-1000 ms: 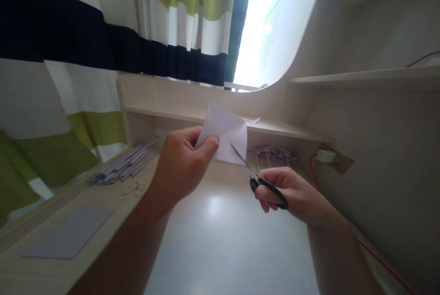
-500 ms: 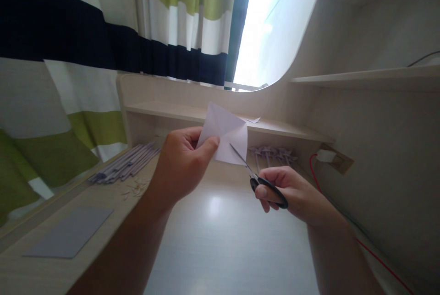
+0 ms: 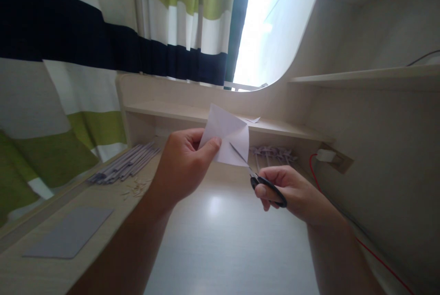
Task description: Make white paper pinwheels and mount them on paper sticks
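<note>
Pale wooden desk (image 3: 223, 240), purple paper sheet (image 3: 68, 233) at its left. Left hand (image 3: 182, 166) pinches creased white paper square (image 3: 228, 141) above desk; right hand (image 3: 292, 192) grips black-handled scissors (image 3: 256, 178), blades in a diagonal cut. Next needs stopping short of centre.

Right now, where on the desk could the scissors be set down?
Bare desk lies between the forearms, below the left hand and right hand. Crowded spots: the left edge with the grey sheet, paper sticks and scraps, and the back with pinwheels.
</note>
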### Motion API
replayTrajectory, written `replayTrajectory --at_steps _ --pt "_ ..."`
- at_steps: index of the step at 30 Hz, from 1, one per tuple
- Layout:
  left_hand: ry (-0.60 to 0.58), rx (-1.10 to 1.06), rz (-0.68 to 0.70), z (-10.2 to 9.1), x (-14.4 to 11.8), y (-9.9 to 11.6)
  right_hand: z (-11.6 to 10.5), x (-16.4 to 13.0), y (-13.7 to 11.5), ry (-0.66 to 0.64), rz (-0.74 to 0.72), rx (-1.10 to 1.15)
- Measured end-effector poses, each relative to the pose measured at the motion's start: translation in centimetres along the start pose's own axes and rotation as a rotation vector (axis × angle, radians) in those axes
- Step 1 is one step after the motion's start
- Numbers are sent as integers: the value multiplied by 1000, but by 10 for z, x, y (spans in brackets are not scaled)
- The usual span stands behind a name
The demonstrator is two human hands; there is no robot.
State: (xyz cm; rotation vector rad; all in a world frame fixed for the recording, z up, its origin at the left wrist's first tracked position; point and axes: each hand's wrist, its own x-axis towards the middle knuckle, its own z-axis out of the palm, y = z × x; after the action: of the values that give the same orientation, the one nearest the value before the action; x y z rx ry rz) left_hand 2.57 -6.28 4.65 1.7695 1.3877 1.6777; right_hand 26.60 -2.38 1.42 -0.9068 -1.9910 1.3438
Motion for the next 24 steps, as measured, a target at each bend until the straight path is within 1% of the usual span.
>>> replayTrajectory --at_steps 13,19,24 --pt "-13 -24 -8 -1 0 0 0 0 2 27 8 -24" --pt "-20 -53 25 0 0 -2 0 0 1 15 2 7" --pt "-26 -57 19 0 -1 -2 1 0 0 19 3 13"
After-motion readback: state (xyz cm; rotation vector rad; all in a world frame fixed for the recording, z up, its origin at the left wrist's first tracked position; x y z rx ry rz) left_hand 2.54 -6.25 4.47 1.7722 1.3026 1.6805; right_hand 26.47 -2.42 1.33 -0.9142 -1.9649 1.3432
